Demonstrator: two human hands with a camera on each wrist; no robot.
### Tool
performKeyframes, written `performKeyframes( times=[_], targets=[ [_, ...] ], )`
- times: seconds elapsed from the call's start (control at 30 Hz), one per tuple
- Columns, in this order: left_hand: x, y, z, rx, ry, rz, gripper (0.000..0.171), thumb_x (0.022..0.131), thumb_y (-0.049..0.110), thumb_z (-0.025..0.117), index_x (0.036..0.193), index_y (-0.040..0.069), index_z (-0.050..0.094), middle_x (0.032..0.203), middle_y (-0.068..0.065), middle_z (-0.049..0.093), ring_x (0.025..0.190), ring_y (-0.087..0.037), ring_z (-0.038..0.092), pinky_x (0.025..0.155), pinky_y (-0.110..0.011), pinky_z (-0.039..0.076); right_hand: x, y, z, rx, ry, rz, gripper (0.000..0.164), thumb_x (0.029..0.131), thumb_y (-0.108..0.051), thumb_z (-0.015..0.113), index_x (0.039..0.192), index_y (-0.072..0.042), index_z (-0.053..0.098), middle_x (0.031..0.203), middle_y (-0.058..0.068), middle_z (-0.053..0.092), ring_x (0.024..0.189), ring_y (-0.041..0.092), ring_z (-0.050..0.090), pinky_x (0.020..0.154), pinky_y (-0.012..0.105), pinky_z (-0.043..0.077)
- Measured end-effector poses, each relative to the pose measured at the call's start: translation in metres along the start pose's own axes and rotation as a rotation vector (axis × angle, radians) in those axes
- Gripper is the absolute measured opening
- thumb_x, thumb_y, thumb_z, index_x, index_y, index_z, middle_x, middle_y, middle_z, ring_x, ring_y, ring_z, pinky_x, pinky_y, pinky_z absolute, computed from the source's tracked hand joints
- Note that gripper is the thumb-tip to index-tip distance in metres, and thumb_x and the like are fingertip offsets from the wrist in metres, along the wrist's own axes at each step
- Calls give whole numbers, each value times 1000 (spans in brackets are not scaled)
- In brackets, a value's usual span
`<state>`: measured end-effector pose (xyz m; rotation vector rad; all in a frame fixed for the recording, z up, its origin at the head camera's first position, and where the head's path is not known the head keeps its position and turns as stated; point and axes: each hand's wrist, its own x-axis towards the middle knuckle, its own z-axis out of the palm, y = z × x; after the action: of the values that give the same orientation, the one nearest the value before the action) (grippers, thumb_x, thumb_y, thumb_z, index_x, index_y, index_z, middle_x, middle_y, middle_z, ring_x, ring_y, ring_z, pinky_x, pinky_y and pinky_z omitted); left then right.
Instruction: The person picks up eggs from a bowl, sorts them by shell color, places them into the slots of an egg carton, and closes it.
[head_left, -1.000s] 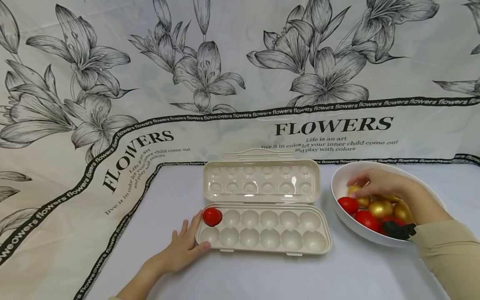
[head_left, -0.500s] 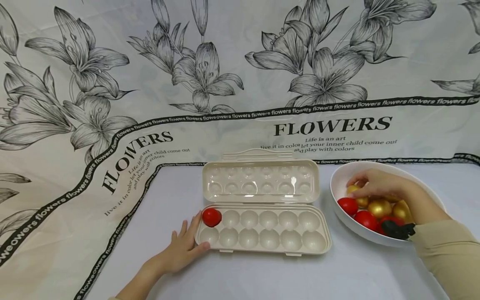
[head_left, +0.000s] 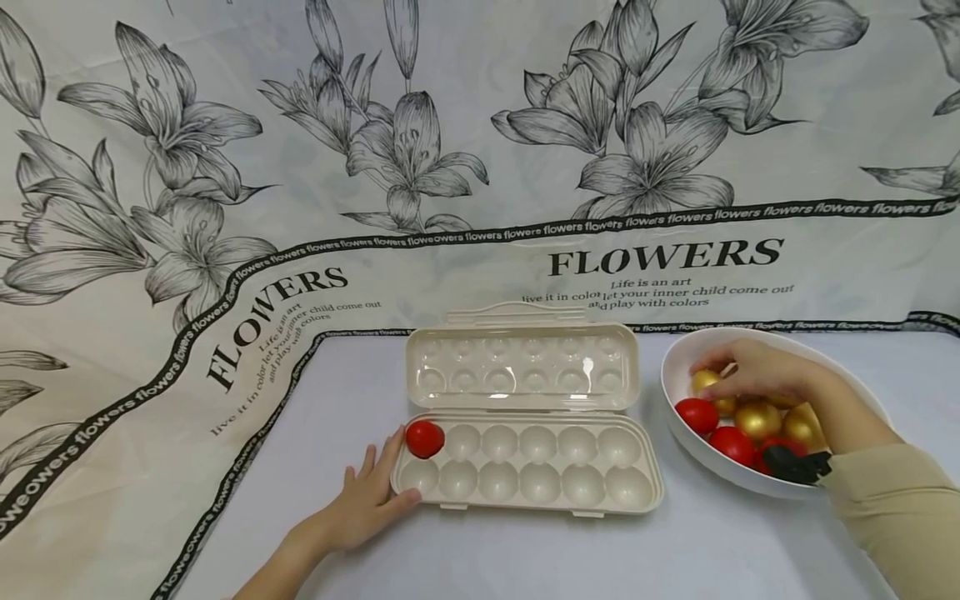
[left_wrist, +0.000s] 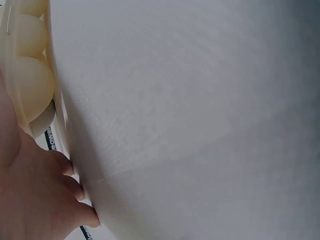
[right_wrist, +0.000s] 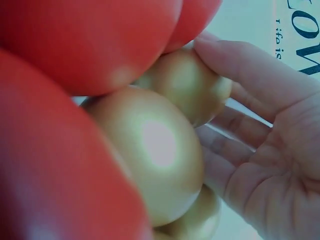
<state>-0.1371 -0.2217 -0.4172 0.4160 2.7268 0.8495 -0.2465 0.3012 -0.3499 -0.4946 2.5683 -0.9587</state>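
An egg carton (head_left: 538,483) lies with its lid up in the middle of the head view, a red egg (head_left: 424,439) in its back left cup. My left hand (head_left: 363,504) rests at the carton's left end, fingers spread, thumb by the front corner. In the left wrist view, fingertips (left_wrist: 89,216) sit low beside the carton. My right hand (head_left: 765,371) reaches into a white bowl (head_left: 677,362) of red and gold eggs. Its thumb and fingers pinch a gold egg (right_wrist: 187,87), which sits beside another gold egg (right_wrist: 150,155) and a red egg (right_wrist: 95,40).
The carton's raised lid (head_left: 522,367) stands behind its cups, near the flower-printed cloth (head_left: 420,167). A pale tabletop (head_left: 480,558) stretches in front. Something black (head_left: 793,463) sits at the right wrist, over the bowl's front side.
Both hands and the eggs keep nearly the same places. The head view has shifted slightly, so the scene sits a little lower.
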Motion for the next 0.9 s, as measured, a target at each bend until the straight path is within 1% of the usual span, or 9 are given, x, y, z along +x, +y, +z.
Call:
performKeyframes(
  times=[0.17, 0.23, 0.43, 0.5, 0.63, 0.77, 0.9],
  targets=[
    [-1, -2, 1, -1, 0, -2, 84, 92, 49, 48, 151, 15, -1, 153, -21, 11, 136, -48, -4, 96, -73, -3, 2, -1, 0, -45, 52, -34, 40, 79, -22, 75, 111, -1, 64, 92, 5, 61, 77, 15, 56, 69, 24, 47],
    [-1, -3, 1, -5, -2, -1, 84, 92, 49, 48, 151, 15, -1, 153, -21, 11, 136, -48, -4, 96, -73, -4, 2, -1, -1, -51, 55, -32, 40, 79, -23, 75, 111, -2, 63, 91, 5, 60, 75, 15, 56, 67, 25, 47],
    [-2, -4, 1, -3, -2, -4, 84, 92, 49, 48, 151, 15, -1, 153, -20, 11, 136, -47, -4, 96, -73, -4, 1, -5, -3, 34, 21, -11, 46, 81, -21, 72, 119, 0, 57, 94, 9, 59, 69, 20, 59, 64, 31, 51],
    [-2, -4, 1, -3, -4, -7, 84, 92, 50, 48, 151, 15, -1, 153, -20, 11, 136, -47, -4, 96, -73, -4, 1, -7, -3, 52, 21, -3, 48, 81, -20, 72, 121, 1, 56, 94, 11, 59, 68, 21, 60, 63, 32, 51],
    [-2, -4, 1, 0, -5, -13, 84, 92, 50, 48, 151, 16, -1, 153, -21, 11, 136, -47, -4, 96, -72, -4, 1, -10, -4, 60, 40, 0, 50, 82, -21, 72, 123, 2, 55, 96, 11, 59, 70, 21, 60, 64, 32, 51],
    [-1, -4, 1, 3, -5, -12, 85, 92, 51, 48, 151, 16, -1, 153, -21, 11, 136, -47, -4, 96, -72, -4, -2, -13, -7, 46, 58, -4, 52, 82, -21, 71, 126, 2, 54, 98, 11, 60, 75, 20, 60, 66, 31, 51],
    [0, -4, 0, 0, -7, -6, 85, 92, 52, 47, 151, 17, -2, 153, -19, 10, 137, -46, -4, 97, -72, -4, -4, -16, -13, 17, 77, -6, 51, 83, -24, 71, 126, -1, 56, 100, 10, 61, 82, 20, 59, 69, 31, 50]
  ],
)
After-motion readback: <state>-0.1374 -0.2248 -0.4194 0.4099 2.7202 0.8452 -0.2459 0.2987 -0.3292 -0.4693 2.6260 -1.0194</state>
